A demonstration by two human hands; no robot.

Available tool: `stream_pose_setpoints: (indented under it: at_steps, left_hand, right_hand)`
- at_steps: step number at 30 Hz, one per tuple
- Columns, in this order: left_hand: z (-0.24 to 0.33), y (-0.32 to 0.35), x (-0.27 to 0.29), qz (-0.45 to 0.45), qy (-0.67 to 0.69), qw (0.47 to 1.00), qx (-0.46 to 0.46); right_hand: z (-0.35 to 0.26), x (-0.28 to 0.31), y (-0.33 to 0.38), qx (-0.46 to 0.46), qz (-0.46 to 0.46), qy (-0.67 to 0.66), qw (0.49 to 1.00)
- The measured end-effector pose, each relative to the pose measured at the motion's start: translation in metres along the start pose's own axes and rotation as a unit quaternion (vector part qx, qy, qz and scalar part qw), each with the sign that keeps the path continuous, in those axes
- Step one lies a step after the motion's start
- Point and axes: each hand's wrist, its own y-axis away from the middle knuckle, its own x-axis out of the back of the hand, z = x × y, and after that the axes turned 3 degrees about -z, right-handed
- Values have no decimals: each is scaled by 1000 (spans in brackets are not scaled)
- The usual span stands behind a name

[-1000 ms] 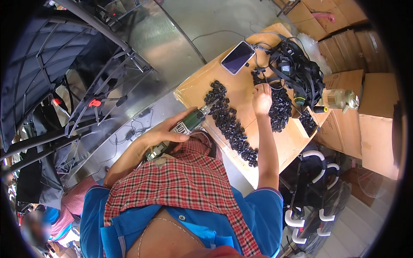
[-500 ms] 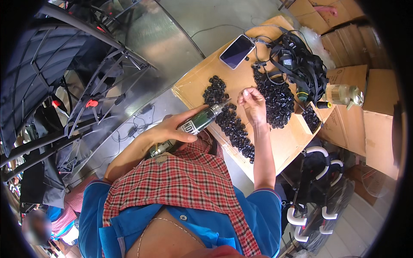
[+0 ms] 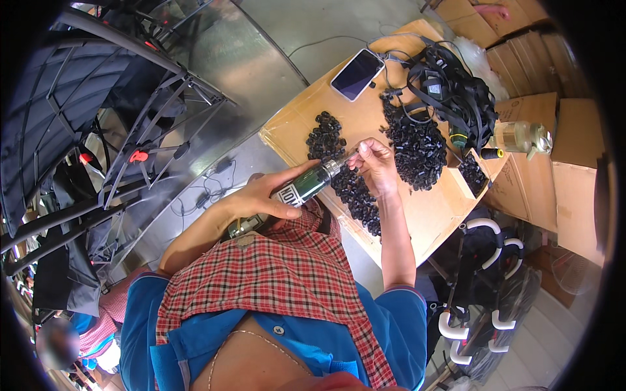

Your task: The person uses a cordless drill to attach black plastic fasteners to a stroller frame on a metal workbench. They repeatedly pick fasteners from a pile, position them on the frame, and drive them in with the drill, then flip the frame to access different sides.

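My left hand (image 3: 270,195) is wrapped round the body of a dark green power screwdriver (image 3: 301,189), which points up and right over the edge of the wooden table (image 3: 424,225). At its tip, my right hand (image 3: 377,166) has thumb and fingertips pinched together. Whatever lies between those fingers is too small to make out. Beneath the tool and the right hand runs a strip of small black plastic pieces (image 3: 325,133). A larger heap of such black pieces (image 3: 417,156) lies just right of my right hand.
A phone (image 3: 357,75) lies at the table's far side, beside a tangle of black straps and cables (image 3: 450,91). A clear jar (image 3: 521,138) stands right, near cardboard boxes (image 3: 577,202). Black folding frames (image 3: 140,140) fill the left; white curved handles (image 3: 484,238) show lower right. Another person (image 3: 98,326) is lower left.
My right hand has moved slightly left and down, its fingertips now at the screwdriver's tip. The left hand and the screwdriver have barely shifted.
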Motion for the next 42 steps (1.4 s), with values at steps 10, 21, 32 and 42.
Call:
stream_pose_setpoints:
  at_steps: [10,21,32,42]
  left_hand:
    - [-14,-6,-2,-9,3,999,-33]
    - [-16,0,-6,23,40,998,-43]
    - [-10,28,4,-14,105,986,-129]
    - [-19,94,35,7,213,951,-225]
  right_hand:
    - [-5,5,12,2,-28,171,985]
    - [-2,117,15,187,239,773,557]
    - [-31,-31,-10,214,138,397,882]
    - [-18,-152,-51,262,-8,362,895]
